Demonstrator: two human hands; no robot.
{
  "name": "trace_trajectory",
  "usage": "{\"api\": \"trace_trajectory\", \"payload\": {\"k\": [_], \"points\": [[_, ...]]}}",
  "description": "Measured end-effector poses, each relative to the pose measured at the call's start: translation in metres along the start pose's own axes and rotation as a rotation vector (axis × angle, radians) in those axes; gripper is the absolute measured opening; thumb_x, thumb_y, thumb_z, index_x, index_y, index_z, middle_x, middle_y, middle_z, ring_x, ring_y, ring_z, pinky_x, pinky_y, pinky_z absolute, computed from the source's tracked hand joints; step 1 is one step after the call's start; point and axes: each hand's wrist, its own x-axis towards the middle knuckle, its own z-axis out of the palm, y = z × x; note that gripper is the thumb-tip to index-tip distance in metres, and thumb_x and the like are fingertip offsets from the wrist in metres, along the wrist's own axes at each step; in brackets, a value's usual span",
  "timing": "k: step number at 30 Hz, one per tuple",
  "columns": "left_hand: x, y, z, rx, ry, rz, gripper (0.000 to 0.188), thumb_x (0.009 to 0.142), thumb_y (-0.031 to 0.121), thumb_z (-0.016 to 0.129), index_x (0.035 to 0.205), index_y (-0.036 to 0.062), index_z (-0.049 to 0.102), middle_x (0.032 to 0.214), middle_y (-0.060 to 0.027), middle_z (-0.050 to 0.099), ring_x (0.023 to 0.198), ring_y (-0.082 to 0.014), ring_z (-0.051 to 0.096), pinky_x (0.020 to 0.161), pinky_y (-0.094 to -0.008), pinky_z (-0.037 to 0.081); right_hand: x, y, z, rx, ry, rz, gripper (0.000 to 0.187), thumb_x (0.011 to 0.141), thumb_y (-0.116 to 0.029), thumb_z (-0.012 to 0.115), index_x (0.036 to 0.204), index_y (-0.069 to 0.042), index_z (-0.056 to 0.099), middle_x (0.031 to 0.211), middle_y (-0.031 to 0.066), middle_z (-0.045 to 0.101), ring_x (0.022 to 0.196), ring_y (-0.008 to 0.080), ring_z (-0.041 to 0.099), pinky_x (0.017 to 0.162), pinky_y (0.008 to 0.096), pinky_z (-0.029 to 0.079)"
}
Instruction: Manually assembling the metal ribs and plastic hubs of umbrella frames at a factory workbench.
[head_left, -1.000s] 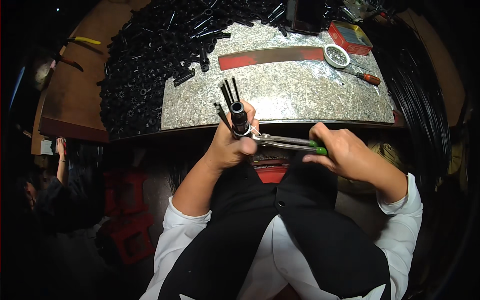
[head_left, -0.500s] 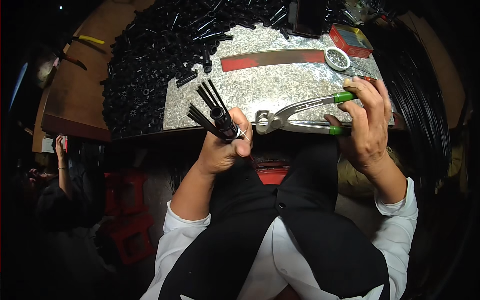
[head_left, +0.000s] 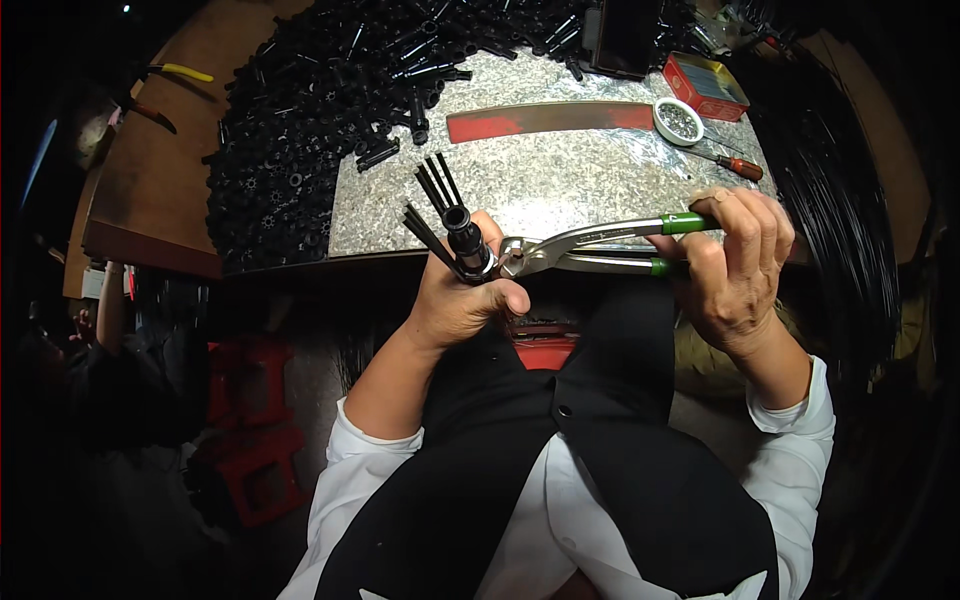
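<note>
left hand (head_left: 460,300): fist closed round a black cylindrical plastic part with thin black rods fanning out of its top (head_left: 462,235), held upright just above the near worktop edge.
right hand (head_left: 735,265): wrapped round the green-sleeved handles of steel pliers (head_left: 590,245), squeezing them narrow.
pliers nose: at the base of the black part, right beside the left thumb; touching or not, can't tell.
worktop (head_left: 560,185): speckled grey metal sheet, just beyond both hands.
pile: heap of black plastic tubular parts (head_left: 300,130), beyond the left hand and to its left.
strip: long flat red-painted metal strip (head_left: 550,120), lying across the sheet beyond the pliers.
packages: small red rectangular box with a blue-green top (head_left: 705,85), far of the right hand; round white dish of small metal bits (head_left: 678,120) just beside it.
tool: red-handled screwdriver (head_left: 735,165), just beyond the right hand.
</note>
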Motion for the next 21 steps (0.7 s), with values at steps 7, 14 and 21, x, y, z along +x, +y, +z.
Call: {"api": "trace_trajectory", "payload": {"k": [7,14,21], "points": [[0.001,-0.002,0.003,0.021,0.062,0.004,0.059,0.059,0.036,0.089,0.083,0.0088,0.041,0.071,0.0008,0.053,0.059,-0.0064,0.049,0.052,-0.0201,0.040,0.000,0.000,-0.001,0.013,-0.021,-0.020,0.028,0.082,-0.026,0.069,0.082,-0.007,0.049,0.097,0.0105,0.059,0.091,0.0267,0.056,0.081,0.0398,0.041],[0.001,0.001,0.011,0.075,0.073,0.057,0.060,0.060,0.042,0.087,0.081,0.0094,0.041,0.065,0.0014,0.053,0.058,-0.0063,0.050,0.053,-0.0193,0.040,-0.014,0.004,-0.009,0.186,-0.224,0.024,0.028,0.079,-0.022,0.072,0.081,-0.006,0.049,0.095,0.0104,0.059,0.088,0.0257,0.057,0.078,0.0382,0.042],[0.000,0.004,0.017,0.016,0.041,-0.036,0.052,0.060,0.020,0.090,0.076,0.0122,0.042,0.071,0.0066,0.041,0.065,-0.0045,0.038,0.057,-0.0210,0.032,-0.012,0.003,-0.001,-0.037,0.037,-0.003,0.025,0.081,-0.021,0.071,0.081,-0.009,0.049,0.099,0.0103,0.059,0.092,0.0253,0.058,0.086,0.0410,0.043]]}}
